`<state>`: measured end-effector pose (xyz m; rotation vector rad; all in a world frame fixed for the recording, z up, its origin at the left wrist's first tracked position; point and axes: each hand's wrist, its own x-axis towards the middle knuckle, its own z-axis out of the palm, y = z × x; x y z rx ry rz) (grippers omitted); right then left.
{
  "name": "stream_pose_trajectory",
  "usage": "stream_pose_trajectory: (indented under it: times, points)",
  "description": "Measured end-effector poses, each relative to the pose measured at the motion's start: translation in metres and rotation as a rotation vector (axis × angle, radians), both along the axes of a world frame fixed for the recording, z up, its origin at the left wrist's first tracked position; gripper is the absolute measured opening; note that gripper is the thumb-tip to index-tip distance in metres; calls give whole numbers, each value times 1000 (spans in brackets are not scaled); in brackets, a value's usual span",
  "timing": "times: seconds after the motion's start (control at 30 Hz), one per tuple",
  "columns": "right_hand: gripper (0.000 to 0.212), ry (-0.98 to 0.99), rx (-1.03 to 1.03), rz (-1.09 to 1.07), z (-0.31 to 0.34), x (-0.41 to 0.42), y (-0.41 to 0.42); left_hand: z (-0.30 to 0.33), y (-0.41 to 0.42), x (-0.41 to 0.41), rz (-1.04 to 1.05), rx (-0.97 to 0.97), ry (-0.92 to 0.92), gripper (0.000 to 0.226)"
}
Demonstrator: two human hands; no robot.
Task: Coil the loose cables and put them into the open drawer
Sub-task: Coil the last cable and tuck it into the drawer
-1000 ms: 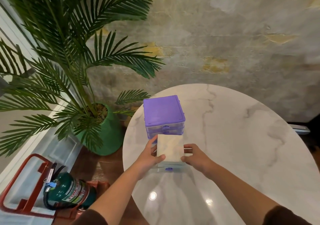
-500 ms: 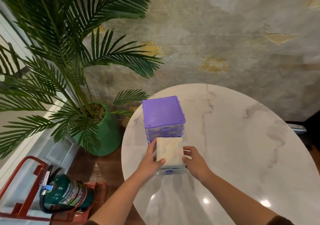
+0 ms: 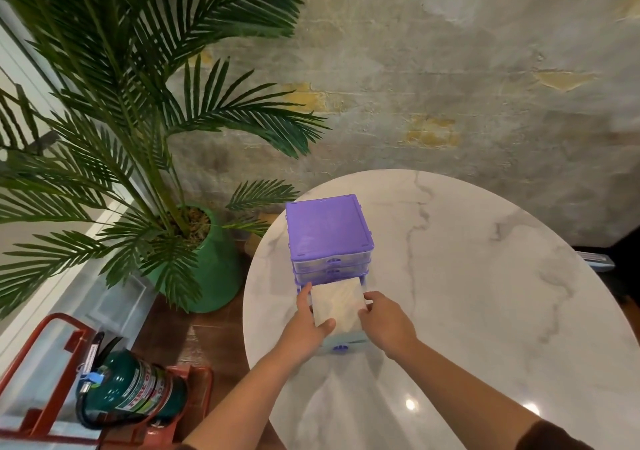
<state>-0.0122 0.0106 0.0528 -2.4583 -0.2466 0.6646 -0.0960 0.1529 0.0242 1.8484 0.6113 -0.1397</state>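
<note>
Since the earlier frame, your two hands have carried the pale square packet closer to the purple drawer unit, over its pulled-out bottom drawer on the marble bench. Your left hand grips the packet's left edge, thumb curled on top; your right hand pinches its right edge. No loose cables are visible. Risk: the packet could catch the drawer rim and tilt, or block room meant for cables.
</note>
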Motion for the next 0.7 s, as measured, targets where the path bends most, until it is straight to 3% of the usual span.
stream_pose_trajectory:
  times: [0.2,0.33,0.53,0.7]
  points:
    - [51,-81,80,41,-3,-2,-9,-3,-2,0,-33,-9,-13,79]
    - [52,-73,78,92,-9,-3,-18,-4,-6,4,-85,83,53,77]
    - [56,-42,-3,199,-8,3,-20,-8,-6,10,-119,261,142,79]
    - [59,-68,-141,310,-4,8,-20,-8,-2,10,-56,279,135,86]
